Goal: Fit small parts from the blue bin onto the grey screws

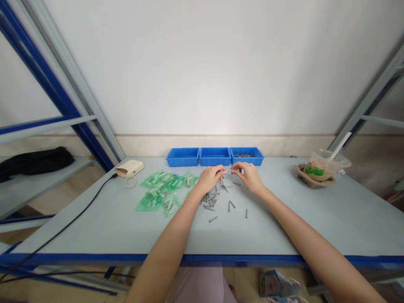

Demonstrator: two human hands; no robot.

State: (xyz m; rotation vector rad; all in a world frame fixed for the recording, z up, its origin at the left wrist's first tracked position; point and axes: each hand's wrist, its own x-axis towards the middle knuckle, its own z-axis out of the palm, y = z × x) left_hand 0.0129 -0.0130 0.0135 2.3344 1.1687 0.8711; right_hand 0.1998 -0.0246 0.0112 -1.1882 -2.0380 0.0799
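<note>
Above the middle of the table, my left hand [208, 178] and my right hand [249, 175] face each other with fingertips pinched. Between them is a small, pale, thin piece [228, 171], too small to name for certain; both hands appear to grip it. Loose grey screws [213, 219] lie scattered on the table below, some bunched beside my left wrist and partly hidden by it. To the left of that hand, several green plastic packets [171, 203] with small hardware inside lie in a heap.
Three blue bins stand along the wall: left [183, 161], middle [215, 161] and right [252, 161], the last holding small metal parts. A cream-coloured device [132, 167] with a black cable [85, 209] is at left. A drink cup [318, 166] sits in a cardboard holder at right.
</note>
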